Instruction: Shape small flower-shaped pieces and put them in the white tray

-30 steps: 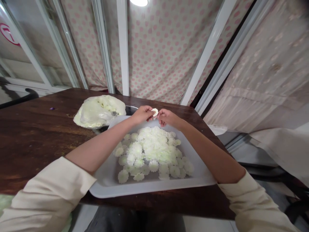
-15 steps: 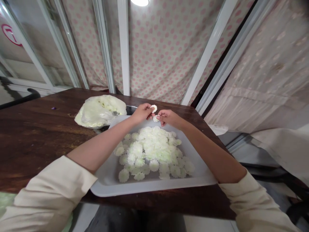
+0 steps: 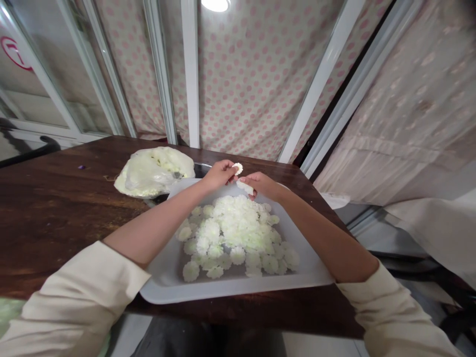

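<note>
Over the far edge of a white plastic tray (image 3: pixel 238 292), my left hand (image 3: pixel 222 173) pinches a small white flower piece (image 3: pixel 238 169) with a scalloped rim. Close beside it, my right hand (image 3: pixel 260 185) is closed on another white flower piece (image 3: pixel 245 187), seen tilted. The two hands are near each other, and I cannot tell whether their pieces touch. Below them lies a heap of pale white-green flower pieces (image 3: pixel 238 223), piled in the middle of the tray with single ones spread toward its near side.
A clear plastic bag (image 3: pixel 154 171) full of pale yellow-green pieces stands left of the tray, with a dark round dish partly hidden behind it. The dark wooden table (image 3: pixel 67 213) reaches to a polka-dot curtain (image 3: pixel 253 79) and white frames. A tiny purple bit (image 3: pixel 82 167) lies far left.
My right hand has shifted slightly down and its flower piece now shows larger and tilted. My left hand keeps its piece in nearly the same place.
</note>
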Demonstrator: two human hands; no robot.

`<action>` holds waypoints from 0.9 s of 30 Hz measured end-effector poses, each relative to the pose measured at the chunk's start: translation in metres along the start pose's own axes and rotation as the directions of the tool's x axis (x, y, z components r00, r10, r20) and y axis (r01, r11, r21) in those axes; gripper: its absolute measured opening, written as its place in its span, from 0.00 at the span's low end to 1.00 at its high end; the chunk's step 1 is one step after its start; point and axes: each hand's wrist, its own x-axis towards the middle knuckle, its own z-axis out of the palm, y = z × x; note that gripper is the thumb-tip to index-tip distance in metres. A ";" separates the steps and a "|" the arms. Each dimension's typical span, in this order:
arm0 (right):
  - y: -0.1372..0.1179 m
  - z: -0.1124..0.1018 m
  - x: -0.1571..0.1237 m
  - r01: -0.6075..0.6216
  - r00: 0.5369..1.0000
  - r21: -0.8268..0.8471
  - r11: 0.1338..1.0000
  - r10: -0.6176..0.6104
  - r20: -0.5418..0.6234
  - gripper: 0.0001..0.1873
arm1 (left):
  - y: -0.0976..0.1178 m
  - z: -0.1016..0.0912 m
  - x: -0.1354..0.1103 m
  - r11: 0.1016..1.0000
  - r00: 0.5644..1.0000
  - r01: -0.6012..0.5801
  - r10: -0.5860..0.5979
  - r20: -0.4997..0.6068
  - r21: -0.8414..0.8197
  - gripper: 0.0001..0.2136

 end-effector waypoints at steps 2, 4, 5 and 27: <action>0.001 0.000 0.001 -0.012 0.999 -0.019 1.000 0.011 -0.030 0.24 | -0.001 0.000 0.001 1.000 1.000 0.009 -0.009 0.027 -0.008 0.07; 0.001 0.000 0.001 -0.011 0.999 -0.016 1.000 0.010 -0.049 0.26 | -0.002 0.000 0.001 1.000 0.999 0.017 -0.017 0.050 -0.011 0.07; 0.000 0.000 0.001 -0.008 0.999 -0.013 1.000 0.007 -0.048 0.26 | -0.002 0.000 0.001 1.000 0.998 0.023 -0.022 0.055 -0.010 0.07; -0.001 0.003 0.002 0.015 1.000 -0.005 1.000 -0.015 -0.017 0.25 | -0.002 -0.001 -0.001 0.995 0.995 0.012 -0.021 0.094 0.096 0.06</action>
